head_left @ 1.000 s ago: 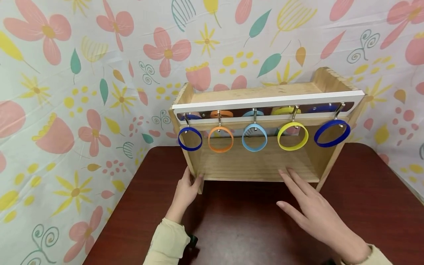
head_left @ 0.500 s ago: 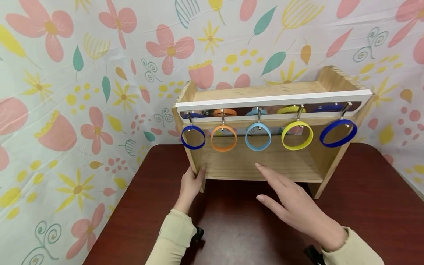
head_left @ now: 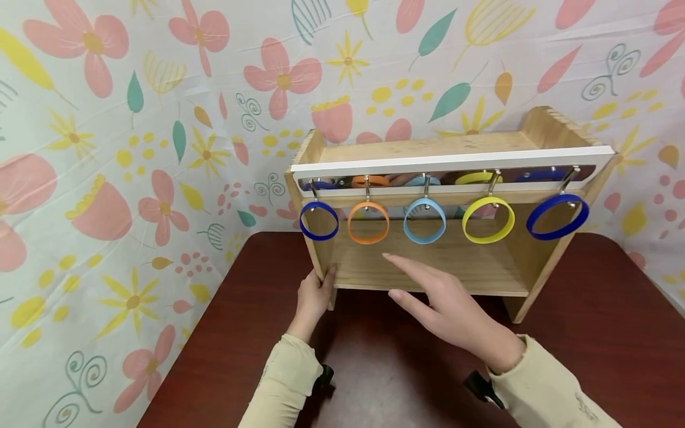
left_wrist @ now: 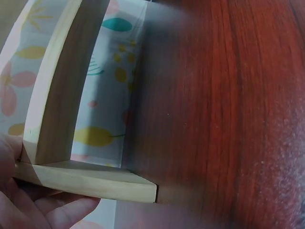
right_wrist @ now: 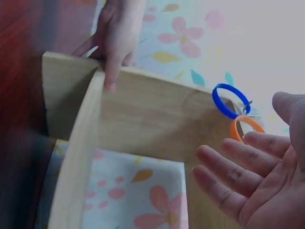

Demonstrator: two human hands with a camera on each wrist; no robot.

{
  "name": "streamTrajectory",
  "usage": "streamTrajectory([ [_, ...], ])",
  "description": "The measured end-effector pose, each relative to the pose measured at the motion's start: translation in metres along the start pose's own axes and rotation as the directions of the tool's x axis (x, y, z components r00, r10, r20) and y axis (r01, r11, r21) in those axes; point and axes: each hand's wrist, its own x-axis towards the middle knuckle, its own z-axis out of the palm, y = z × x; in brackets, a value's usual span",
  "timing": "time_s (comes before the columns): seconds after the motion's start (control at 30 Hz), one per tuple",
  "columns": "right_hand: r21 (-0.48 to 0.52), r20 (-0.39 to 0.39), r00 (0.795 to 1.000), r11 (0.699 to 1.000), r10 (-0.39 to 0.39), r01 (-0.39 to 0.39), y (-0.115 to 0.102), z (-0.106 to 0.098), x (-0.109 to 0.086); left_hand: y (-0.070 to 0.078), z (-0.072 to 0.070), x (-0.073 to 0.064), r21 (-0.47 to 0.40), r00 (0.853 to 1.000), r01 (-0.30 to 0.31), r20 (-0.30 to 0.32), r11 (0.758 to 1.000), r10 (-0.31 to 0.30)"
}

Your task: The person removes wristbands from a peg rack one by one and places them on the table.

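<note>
A wooden shelf unit (head_left: 369,270) stands on the table, slightly turned. At its lower left corner my left hand (head_left: 313,297) grips the side panel, thumb inside and fingers outside; the left wrist view shows the fingers under the panel (left_wrist: 95,181). My right hand (head_left: 449,312) is held in front of the lower shelf with fingers straight and holding nothing. Above it, ring-shaped bands hang from metal hooks on a white-edged rail (head_left: 455,164): dark blue (head_left: 320,238), orange (head_left: 368,241), light blue (head_left: 424,241), yellow (head_left: 488,240) and another dark blue (head_left: 556,233).
The dark red-brown table (head_left: 385,380) extends in front of the unit and to both sides. Behind it hangs a white cloth (head_left: 214,119) with printed flowers and leaves. A black strap piece (head_left: 481,389) shows at the right wrist.
My right hand has moved left along the front of the shelf, away from its right part. My left hand keeps its grip. The view has shifted slightly left.
</note>
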Motion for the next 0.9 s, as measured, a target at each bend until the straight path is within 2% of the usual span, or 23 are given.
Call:
streamTrajectory([
  [0.17,0.049,-0.023,0.999,0.998,-0.026,0.027,-0.005,0.003,0.014,-0.001,0.003,0.000,0.005,1.000,0.002,-0.006,1.000,-0.002],
  [0.43,0.116,-0.020,0.998,0.992,-0.057,0.059,-0.013,0.009,0.034,-0.001,0.005,0.000,0.058,0.999,-0.018,-0.049,0.998,0.021],
  [0.57,0.142,-0.023,0.998,0.988,-0.067,0.069,-0.018,0.012,0.043,-0.002,0.004,0.000,0.056,0.998,-0.021,-0.057,0.998,0.024],
  [0.9,0.123,-0.022,0.999,0.991,-0.046,0.048,-0.028,0.018,0.060,-0.002,0.003,-0.001,0.072,0.997,-0.018,-0.068,0.997,0.023],
])
